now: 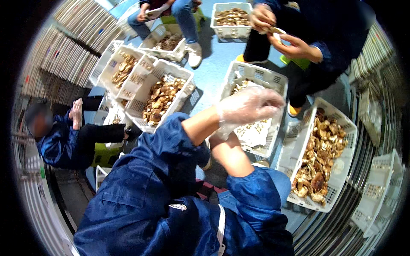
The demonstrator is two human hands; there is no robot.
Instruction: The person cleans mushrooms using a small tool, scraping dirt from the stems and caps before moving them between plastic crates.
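Near the middle, toward two o'clock, the gloved left hand (251,106) bends its fingers above a white basket (279,80); whether it pinches something, I cannot tell. Below it, the right hand (222,131) is mostly hidden, its grip also unclear. Pale scraps (256,135) in this basket suggest that some work is done, but many brown mushrooms (320,158) remain between three and four o'clock, in a long basket (349,128). At ten o'clock, another pile (164,96) waits. The left hand blocks part of the view.

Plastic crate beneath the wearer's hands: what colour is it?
The plastic crate is white, clearest in the head view.
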